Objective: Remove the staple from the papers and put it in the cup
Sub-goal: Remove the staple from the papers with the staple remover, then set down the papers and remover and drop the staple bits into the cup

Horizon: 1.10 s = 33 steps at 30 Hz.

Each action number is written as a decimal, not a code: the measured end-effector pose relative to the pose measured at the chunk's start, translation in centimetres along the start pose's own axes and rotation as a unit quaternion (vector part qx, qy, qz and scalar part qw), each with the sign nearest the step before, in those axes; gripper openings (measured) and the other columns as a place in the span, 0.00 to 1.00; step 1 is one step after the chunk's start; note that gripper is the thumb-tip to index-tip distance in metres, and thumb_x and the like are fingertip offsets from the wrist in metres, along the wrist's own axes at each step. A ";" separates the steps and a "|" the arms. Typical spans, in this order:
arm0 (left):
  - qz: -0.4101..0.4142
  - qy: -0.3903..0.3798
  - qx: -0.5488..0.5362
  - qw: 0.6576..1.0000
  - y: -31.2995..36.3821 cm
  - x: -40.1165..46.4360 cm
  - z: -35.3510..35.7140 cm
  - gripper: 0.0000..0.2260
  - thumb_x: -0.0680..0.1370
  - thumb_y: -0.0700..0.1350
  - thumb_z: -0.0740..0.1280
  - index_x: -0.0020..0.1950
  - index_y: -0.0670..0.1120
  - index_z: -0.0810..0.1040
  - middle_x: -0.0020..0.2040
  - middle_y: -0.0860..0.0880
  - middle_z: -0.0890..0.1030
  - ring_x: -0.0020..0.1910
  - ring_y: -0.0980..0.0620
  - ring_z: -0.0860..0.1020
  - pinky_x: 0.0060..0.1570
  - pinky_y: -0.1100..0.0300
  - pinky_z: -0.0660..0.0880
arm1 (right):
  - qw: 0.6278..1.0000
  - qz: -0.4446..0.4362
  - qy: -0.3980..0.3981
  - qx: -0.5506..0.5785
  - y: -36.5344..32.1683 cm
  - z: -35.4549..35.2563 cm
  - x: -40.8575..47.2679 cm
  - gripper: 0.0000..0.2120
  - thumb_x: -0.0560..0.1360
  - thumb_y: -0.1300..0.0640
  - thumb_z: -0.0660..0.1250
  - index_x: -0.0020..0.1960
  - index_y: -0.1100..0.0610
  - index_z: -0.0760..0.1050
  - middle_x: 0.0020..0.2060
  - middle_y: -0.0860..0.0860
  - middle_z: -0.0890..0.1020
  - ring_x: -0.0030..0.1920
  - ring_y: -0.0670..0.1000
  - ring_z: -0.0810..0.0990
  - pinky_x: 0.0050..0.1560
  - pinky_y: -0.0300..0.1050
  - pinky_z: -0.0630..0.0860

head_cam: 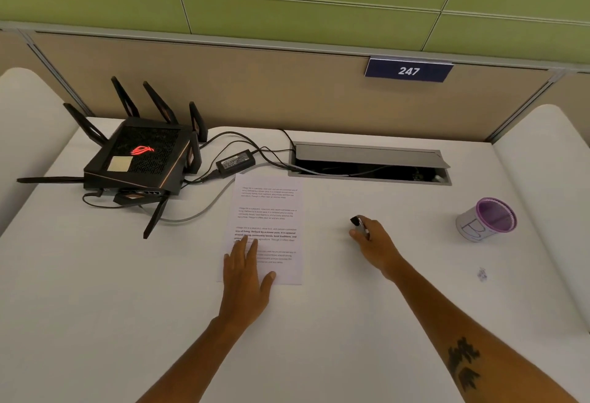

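The printed papers point(269, 211) lie flat in the middle of the white desk point(351, 322). My left hand point(245, 278) rests flat on their lower left part, fingers spread. To the right of the papers, my right hand point(375, 243) is closed around a small black staple remover point(359, 223), whose dark tip sticks out past my fingers. The cup point(487, 220), white with a purple inside and rim, stands at the far right. The staple itself is too small to make out.
A black router point(140, 156) with several antennas sits at the back left, with its power brick point(235, 160) and cables beside it. An open cable hatch point(370, 163) lies behind the papers. A small crumpled scrap point(481, 273) is near the right edge.
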<state>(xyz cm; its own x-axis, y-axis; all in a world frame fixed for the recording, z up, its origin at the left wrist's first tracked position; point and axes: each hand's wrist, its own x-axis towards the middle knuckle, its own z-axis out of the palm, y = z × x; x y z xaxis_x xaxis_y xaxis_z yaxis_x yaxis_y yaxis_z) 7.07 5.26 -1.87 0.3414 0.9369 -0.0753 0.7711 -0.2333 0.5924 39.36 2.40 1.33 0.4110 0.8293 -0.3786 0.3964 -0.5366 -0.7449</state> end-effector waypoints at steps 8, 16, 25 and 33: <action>0.022 -0.040 0.015 0.999 3.7 -2.1 3.0 0.37 0.82 0.50 0.69 0.85 0.44 0.53 0.86 0.43 0.46 0.86 0.43 0.44 0.83 0.41 0.42 | 0.990 -0.023 0.021 -0.141 3.2 -5.6 2.5 0.19 0.87 0.58 0.59 0.76 0.63 0.65 0.67 0.62 0.71 0.64 0.61 0.75 0.63 0.46 0.70; 0.036 -0.040 0.024 0.998 6.6 -2.9 5.9 0.38 0.82 0.52 0.69 0.86 0.45 0.51 0.86 0.45 0.43 0.86 0.46 0.41 0.83 0.45 0.38 | 0.949 -0.107 0.062 -0.291 3.8 -9.6 5.2 0.21 0.84 0.61 0.65 0.76 0.60 0.71 0.67 0.59 0.76 0.66 0.60 0.76 0.68 0.55 0.75; 0.026 -0.044 0.042 0.998 8.8 -3.6 8.3 0.38 0.84 0.53 0.66 0.86 0.47 0.47 0.86 0.47 0.39 0.85 0.50 0.35 0.82 0.47 0.35 | 0.913 -0.171 0.032 -0.370 3.4 -11.9 8.6 0.23 0.83 0.62 0.66 0.77 0.59 0.71 0.68 0.57 0.77 0.66 0.59 0.75 0.66 0.54 0.75; 0.025 -0.051 0.053 0.997 10.2 -3.7 9.5 0.37 0.84 0.54 0.65 0.86 0.47 0.47 0.86 0.47 0.40 0.85 0.50 0.37 0.83 0.45 0.37 | 0.905 -0.169 0.025 -0.389 4.2 -12.0 9.4 0.23 0.84 0.60 0.65 0.78 0.56 0.69 0.71 0.56 0.74 0.69 0.59 0.72 0.67 0.54 0.73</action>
<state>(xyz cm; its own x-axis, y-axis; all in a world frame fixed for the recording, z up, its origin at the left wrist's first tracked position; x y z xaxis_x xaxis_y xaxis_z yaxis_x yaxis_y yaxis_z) 18.76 -3.09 -3.14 0.4291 0.8933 -0.1334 0.8024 -0.3093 0.5103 54.76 6.03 1.25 0.1866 0.9691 -0.1613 0.9567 -0.2166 -0.1946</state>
